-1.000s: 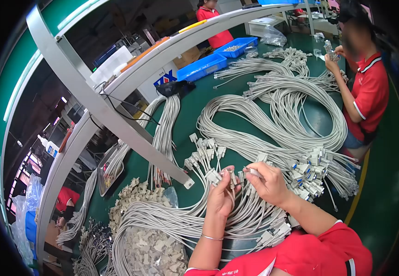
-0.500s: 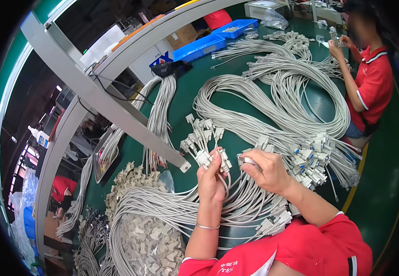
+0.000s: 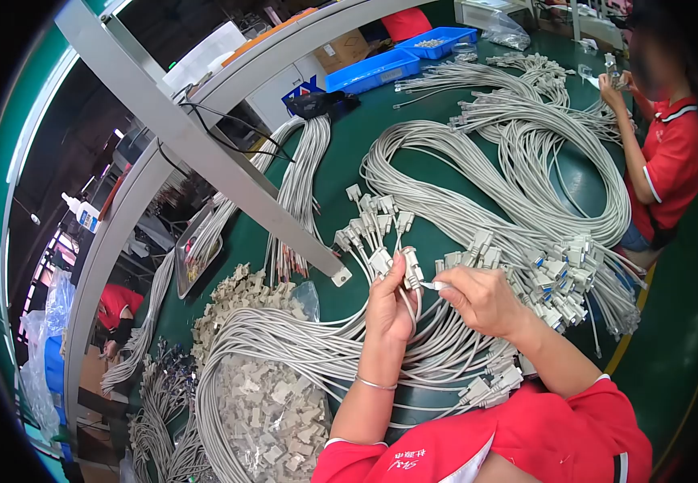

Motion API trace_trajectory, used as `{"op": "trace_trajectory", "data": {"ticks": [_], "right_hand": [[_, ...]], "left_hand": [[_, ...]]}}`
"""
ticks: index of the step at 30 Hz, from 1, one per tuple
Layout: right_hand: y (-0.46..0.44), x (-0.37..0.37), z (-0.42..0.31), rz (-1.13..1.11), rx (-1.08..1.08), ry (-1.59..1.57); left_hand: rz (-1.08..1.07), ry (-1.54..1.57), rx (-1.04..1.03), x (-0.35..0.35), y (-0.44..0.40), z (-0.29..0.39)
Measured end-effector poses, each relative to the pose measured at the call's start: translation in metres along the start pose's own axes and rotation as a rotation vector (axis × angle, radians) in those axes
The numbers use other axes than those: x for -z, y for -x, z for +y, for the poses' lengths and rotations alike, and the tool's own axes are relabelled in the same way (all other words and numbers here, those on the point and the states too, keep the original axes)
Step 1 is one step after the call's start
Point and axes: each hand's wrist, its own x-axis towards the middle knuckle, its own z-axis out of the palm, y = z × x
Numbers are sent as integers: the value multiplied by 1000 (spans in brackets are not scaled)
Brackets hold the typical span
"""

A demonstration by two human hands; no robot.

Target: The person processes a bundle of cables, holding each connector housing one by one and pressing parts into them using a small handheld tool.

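My left hand [image 3: 388, 304] is closed around the cable end behind a pale grey D-shaped plug [image 3: 414, 269], its thumb against the plug's side. Just right of it, my right hand [image 3: 487, 301] pinches a small white pointed piece [image 3: 432, 285]; its tip meets the base of the plug, and the fingers hide the rest. Beyond my left hand, several similar plugs [image 3: 375, 216] fan out on their cables. A thick bundle of grey cables [image 3: 284, 332] runs beneath both hands. More plugs, some with blue faces [image 3: 554, 272], are piled to the right.
A clear bag of loose plug shells [image 3: 272, 414] lies at the near left. A slanted metal post [image 3: 204, 145] crosses the left side of the green table [image 3: 349, 173]. Blue trays [image 3: 373, 71] stand at the back. A co-worker in red [image 3: 671, 153] is at the right.
The whole view has shifted, moving the scene right. My right hand has turned, and the white piece's tip now shows at the plug in my left hand.
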Motion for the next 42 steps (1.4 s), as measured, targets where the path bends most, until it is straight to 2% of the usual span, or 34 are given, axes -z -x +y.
{"op": "trace_trajectory", "data": {"ticks": [5,7,17,20,34,40,42], "right_hand": [[-1,0,0,-20,6,29],[0,-2,0,-26,3,43],[0,-3,0,-37,3,52],[0,-5,1,17,12,50],[-1,-6,0,-16,11,42],[-1,-3,-1,-18,-15,25],[-1,-1,-1,-11,-6,11]], "left_hand": [[10,34,83,2,-2,2],[-66,48,134,5,-3,2],[-14,61,172,-6,4,4],[-17,70,184,-5,4,5],[-77,168,208,0,1,3],[-153,118,236,5,1,3],[-153,21,189,3,2,2]]}}
